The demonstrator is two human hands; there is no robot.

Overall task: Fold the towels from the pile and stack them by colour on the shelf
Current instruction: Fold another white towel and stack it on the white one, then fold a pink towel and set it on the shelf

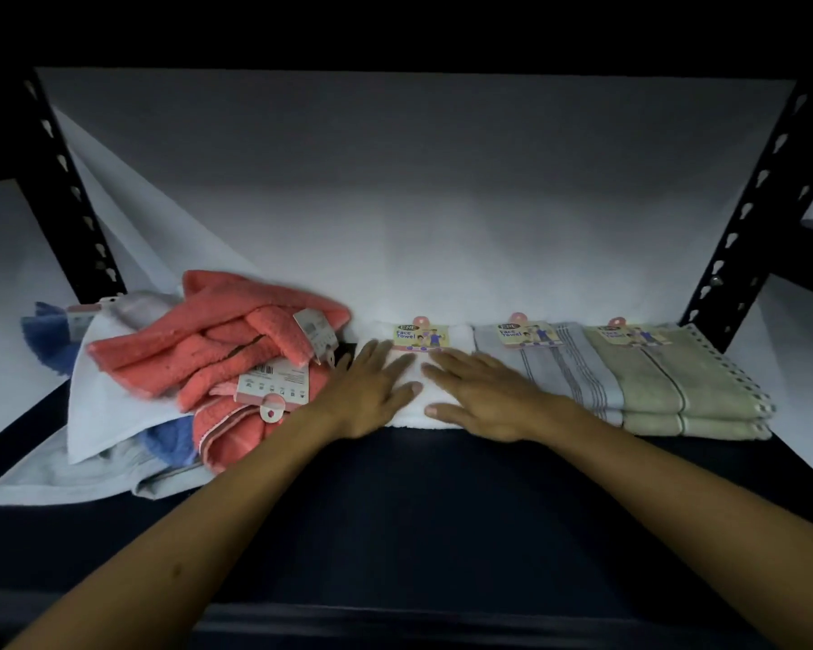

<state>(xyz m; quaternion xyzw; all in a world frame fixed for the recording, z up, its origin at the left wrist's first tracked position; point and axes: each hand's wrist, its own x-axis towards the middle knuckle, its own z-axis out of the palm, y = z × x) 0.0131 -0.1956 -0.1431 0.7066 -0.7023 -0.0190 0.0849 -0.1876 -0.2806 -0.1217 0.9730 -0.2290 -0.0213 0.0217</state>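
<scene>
1. both hands lie flat, fingers straight, side by side on the folded white face towel [414,396] mid-shelf: left hand [372,387], right hand [484,396].
2. unfolded pile [217,363] sits just left of the left hand, coral towels on top, so i'd guess that hand reaches next.
3. grey striped stack [555,368] and green stack [677,382] run off to the right along the shelf [395,499].

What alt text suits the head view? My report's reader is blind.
Both hands, left hand and right hand, press flat on a folded white towel on a dark shelf, between a pile of unfolded towels and grey and green stacks.
</scene>
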